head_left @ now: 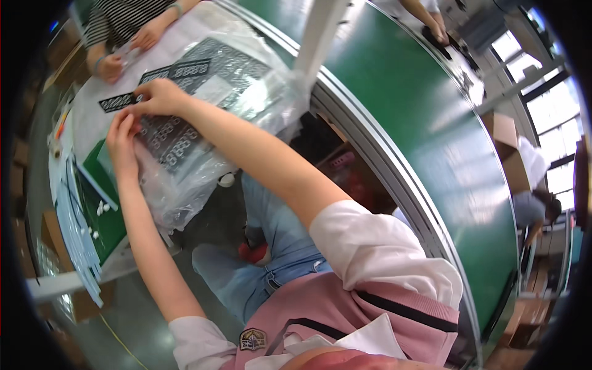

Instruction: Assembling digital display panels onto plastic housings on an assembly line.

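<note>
At the table's near left part, my right hand [161, 98] is closed in a pinch, its fingertips meeting those of my left hand [125, 140]. The left fingers are bent together, and what lies between the two hands is too small to make out. A black strip with segmented digit shapes [116, 102] reaches the right fingertips; whether they grip it is unclear. More such strips [174, 70] lie beyond my hands. Under my right wrist, a sheet of dark digit panels [165, 132] rests on clear plastic wrapping [185, 191].
Across the table, another person's hands [147, 36] work at a small clear piece. A green board [110, 231] with pale blue strips [73, 231] is at left. To the right runs a green conveyor [394, 92] with a metal rail, and a white post [317, 40] rises beside the table.
</note>
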A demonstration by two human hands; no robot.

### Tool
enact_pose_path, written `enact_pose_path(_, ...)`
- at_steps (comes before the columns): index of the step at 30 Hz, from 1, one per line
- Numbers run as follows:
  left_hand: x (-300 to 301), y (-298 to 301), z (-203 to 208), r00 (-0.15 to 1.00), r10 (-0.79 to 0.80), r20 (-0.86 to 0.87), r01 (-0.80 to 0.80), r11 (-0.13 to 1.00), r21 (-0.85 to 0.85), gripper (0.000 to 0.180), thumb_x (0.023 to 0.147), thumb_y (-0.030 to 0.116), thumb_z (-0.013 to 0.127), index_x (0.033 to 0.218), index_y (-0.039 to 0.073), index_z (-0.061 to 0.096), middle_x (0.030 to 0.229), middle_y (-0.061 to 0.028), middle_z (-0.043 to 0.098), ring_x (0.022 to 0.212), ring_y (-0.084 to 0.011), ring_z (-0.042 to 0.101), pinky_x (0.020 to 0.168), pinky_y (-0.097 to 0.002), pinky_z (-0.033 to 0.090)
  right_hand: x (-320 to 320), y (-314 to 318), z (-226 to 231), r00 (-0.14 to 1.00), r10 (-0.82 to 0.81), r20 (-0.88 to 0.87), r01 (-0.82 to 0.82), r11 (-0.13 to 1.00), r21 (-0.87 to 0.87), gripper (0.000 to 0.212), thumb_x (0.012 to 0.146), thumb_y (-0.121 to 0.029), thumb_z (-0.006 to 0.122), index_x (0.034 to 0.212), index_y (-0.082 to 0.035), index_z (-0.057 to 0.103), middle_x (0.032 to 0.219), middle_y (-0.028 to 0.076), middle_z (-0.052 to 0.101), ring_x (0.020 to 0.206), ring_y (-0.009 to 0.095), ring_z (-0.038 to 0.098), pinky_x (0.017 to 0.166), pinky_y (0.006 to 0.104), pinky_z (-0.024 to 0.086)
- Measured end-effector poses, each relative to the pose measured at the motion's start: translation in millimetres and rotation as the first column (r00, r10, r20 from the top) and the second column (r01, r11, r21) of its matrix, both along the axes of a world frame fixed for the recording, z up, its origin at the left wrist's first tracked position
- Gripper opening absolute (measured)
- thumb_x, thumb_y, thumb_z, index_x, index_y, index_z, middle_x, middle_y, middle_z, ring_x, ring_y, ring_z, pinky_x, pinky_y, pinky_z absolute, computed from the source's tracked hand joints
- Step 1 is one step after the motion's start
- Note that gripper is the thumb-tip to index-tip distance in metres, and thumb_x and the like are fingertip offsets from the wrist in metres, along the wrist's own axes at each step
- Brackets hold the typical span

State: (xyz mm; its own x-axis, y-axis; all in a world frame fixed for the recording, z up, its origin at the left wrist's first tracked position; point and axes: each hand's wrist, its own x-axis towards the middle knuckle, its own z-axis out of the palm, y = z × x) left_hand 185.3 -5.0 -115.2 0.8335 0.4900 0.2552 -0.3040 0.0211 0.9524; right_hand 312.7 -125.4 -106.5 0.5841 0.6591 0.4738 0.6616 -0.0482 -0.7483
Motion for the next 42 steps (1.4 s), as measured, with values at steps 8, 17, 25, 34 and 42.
enact_pose_path(8,-0.1,-3.4,-6.3,0.999,-0.051,0.002,0.050,0.983,0.176,0.023,0.091,0.011,0.059,0.111,0.000,0.062,0.097,-0.0029,0.063,0.083,-0.0078,0.055,0.076,-0.0208,0.043,0.6,-11.1,-2.4,0.966,0.171,-0.191,-0.145,0.979,0.144,0.056,0.075,-0.016,0.073,0.118,0.012,0.052,0.079,0.015,0.071,0.068,0.017,0.069,0.064,0.0289,0.054)
enact_pose_path(17,-2.9,4.6,-12.7,0.999,-0.045,0.010,0.044,0.995,0.090,0.022,0.093,0.009,0.057,0.112,0.000,0.062,0.093,-0.0013,0.061,0.080,-0.0058,0.053,0.075,-0.0187,0.043,-11.9,-24.9,4.4,0.966,0.191,-0.172,-0.165,0.975,0.152,0.066,0.075,-0.007,0.068,0.129,0.014,0.037,0.077,0.017,0.070,0.065,0.018,0.069,0.060,0.0290,0.054)
enact_pose_path(25,7.6,29.3,-22.3,0.995,-0.082,0.055,0.090,0.982,-0.166,0.022,0.093,0.008,0.056,0.113,0.000,0.062,0.095,-0.0030,0.062,0.082,-0.0076,0.054,0.076,-0.0194,0.044,-3.1,-23.8,-0.6,0.965,0.181,-0.188,-0.147,0.972,0.183,0.067,0.074,-0.005,0.068,0.131,0.013,0.036,0.075,0.015,0.069,0.061,0.018,0.068,0.058,0.0296,0.053)
enact_pose_path(34,-6.7,-7.1,-1.6,1.000,-0.018,0.007,0.018,1.000,0.020,0.020,0.092,0.008,0.057,0.109,0.000,0.064,0.090,-0.0036,0.064,0.079,-0.0085,0.056,0.074,-0.0204,0.045,-5.3,-22.2,-1.0,0.969,0.154,-0.191,-0.115,0.972,0.203,0.070,0.072,-0.010,0.071,0.131,0.007,0.036,0.073,0.014,0.068,0.061,0.021,0.069,0.059,0.0319,0.054)
enact_pose_path(42,-12.9,-8.6,3.7,1.000,-0.012,0.025,0.013,1.000,-0.027,0.017,0.090,0.008,0.057,0.103,0.000,0.066,0.086,-0.0039,0.065,0.075,-0.0082,0.057,0.072,-0.0204,0.046,-18.1,-27.6,10.5,0.978,0.161,-0.131,-0.151,0.985,0.085,0.071,0.082,-0.010,0.068,0.138,0.011,0.030,0.085,0.010,0.069,0.070,0.014,0.065,0.064,0.0249,0.051)
